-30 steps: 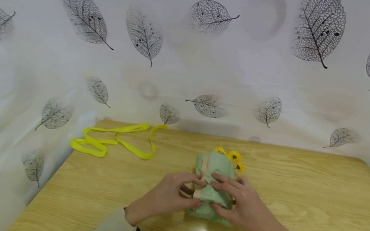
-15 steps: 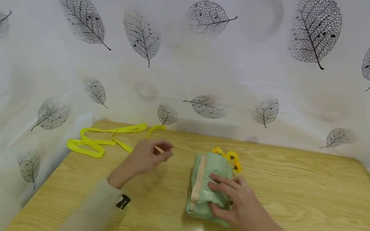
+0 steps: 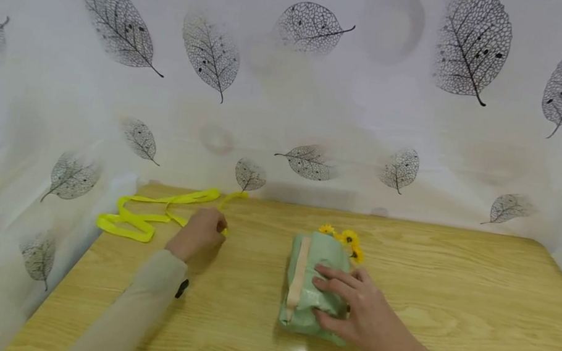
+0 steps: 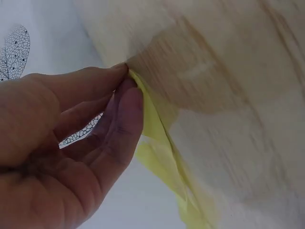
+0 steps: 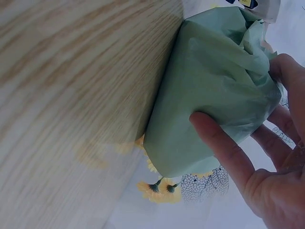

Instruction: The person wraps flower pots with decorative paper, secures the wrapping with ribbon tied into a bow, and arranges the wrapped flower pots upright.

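Nearest me is the right hand (image 3: 367,307), thumb and fingers spread apart and resting on the green package (image 3: 308,299), which lies flat on the wooden table (image 3: 438,278), a bit right of centre. I'd say the wrapping part is basically done: paper's folded round, a beige strip (image 3: 299,273) runs lengthwise up top, and the near end's kinda crumpled. Over to the left and a touch farther, the left hand (image 3: 198,233) has thumb and fingertips pinching the yellow ribbon (image 4: 152,119), rest of it lying in loose loops. None of that is round the package, so my guess is the ribbon bit is what's left. Yellow flowers (image 3: 349,238) poke out the far end, then it's just the leaf-print backdrop (image 3: 254,70).
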The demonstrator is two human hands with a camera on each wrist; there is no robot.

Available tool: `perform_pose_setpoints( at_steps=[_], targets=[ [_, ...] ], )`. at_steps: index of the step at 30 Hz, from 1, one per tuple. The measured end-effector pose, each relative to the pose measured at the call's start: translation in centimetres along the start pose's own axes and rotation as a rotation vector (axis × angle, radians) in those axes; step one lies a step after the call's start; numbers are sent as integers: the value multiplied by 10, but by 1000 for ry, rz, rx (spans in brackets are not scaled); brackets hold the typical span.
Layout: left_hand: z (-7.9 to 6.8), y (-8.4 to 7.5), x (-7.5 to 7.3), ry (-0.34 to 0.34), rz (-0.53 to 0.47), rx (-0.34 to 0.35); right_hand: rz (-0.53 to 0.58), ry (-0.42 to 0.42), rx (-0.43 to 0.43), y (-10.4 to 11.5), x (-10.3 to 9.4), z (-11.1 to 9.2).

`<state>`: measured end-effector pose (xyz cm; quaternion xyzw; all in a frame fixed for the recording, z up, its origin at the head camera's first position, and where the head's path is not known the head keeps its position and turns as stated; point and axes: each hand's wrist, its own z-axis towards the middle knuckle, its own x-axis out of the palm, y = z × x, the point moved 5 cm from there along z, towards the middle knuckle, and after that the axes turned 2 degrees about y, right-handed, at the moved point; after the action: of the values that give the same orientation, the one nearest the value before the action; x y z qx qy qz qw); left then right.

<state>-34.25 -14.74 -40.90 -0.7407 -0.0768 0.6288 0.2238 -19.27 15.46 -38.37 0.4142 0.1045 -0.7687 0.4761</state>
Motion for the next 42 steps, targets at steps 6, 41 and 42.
perform_pose_setpoints(
  at_steps=[6,41,42],
  targets=[
    [2,-5,-3,-100,-134,77,-2,8,11,-1,0,-1],
    [75,-187,15,211,-604,459,0,25,20,-1,1,-1],
    [74,-187,18,231,-584,473,4,26,26,-2,1,-2]
  ],
)
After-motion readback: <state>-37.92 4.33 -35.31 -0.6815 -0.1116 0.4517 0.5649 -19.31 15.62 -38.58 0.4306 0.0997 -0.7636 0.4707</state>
